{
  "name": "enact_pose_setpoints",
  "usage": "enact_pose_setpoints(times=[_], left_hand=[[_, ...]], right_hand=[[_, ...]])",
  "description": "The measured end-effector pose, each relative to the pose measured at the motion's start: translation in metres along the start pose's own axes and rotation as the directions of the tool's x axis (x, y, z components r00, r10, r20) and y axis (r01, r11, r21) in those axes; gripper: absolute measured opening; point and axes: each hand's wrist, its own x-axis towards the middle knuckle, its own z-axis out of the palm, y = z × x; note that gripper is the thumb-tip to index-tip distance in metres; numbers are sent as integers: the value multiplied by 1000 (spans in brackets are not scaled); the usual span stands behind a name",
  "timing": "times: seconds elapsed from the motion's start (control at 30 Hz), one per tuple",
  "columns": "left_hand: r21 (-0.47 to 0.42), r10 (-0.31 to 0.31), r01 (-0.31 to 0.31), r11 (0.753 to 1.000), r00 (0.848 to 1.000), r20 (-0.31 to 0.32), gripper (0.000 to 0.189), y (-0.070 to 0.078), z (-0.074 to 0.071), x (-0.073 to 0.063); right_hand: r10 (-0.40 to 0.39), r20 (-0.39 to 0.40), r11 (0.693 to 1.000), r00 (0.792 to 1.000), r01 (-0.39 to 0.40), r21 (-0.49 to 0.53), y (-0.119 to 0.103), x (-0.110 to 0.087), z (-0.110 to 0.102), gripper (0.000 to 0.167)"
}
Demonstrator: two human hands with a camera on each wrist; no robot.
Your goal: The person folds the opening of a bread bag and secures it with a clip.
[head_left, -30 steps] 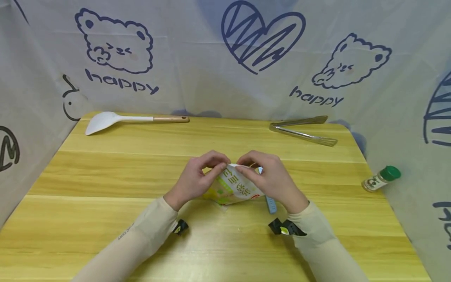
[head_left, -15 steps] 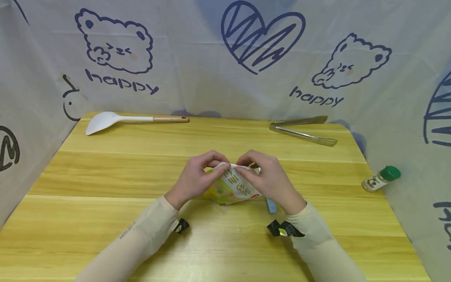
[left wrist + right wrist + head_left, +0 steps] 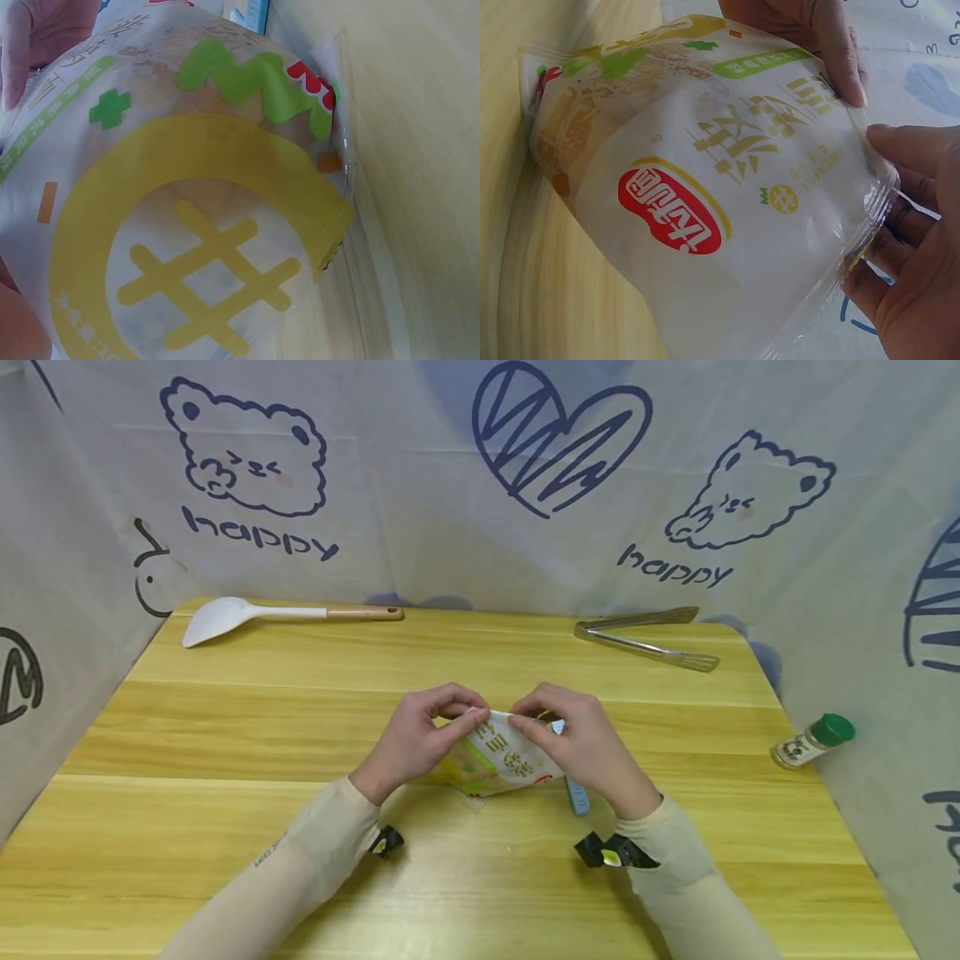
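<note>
A packaged pineapple bread (image 3: 498,756) in a white and clear plastic bag with yellow and green print is held at mid-table. My left hand (image 3: 420,735) pinches its top edge between thumb and fingers. Close beside it, my right hand (image 3: 585,743) pinches the same edge. In the right wrist view the bag (image 3: 727,172) looks sealed along the crimped edge near the right fingers, and a golden-brown bun shows through the film. The left wrist view has the yellow ring print (image 3: 82,217) close up.
A light-blue item (image 3: 577,795) lies partly hidden behind the bag and right hand. At the back are a white spatula with wooden handle (image 3: 285,612) and metal tongs (image 3: 645,635). A green-capped seasoning bottle (image 3: 813,741) is at the right edge of the wooden table (image 3: 225,735).
My right hand has shifted slightly to the right, so the gap between the two thumbs is a little wider. Both hands keep their hold on the bag's edge.
</note>
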Motion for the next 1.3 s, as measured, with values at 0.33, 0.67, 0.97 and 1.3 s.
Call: enact_pose_setpoints(times=[0.33,0.67,0.97,1.3], left_hand=[[-33,-107,108,994,994,25,12,1,-3,0],[-41,-83,84,996,996,33,13,-1,-4,-1],[-46,-76,77,996,997,30,13,-1,-5,-1],[-63,-80,82,995,996,34,14,-2,-6,2]], right_hand=[[-61,-8,998,998,61,-35,1,0,1,3],[-24,-27,1000,999,23,-13,2,-4,-1,4],[-25,-41,1000,999,25,-4,2,-4,-2,6],[-19,-44,1000,999,18,-1,3,-3,-3,6]])
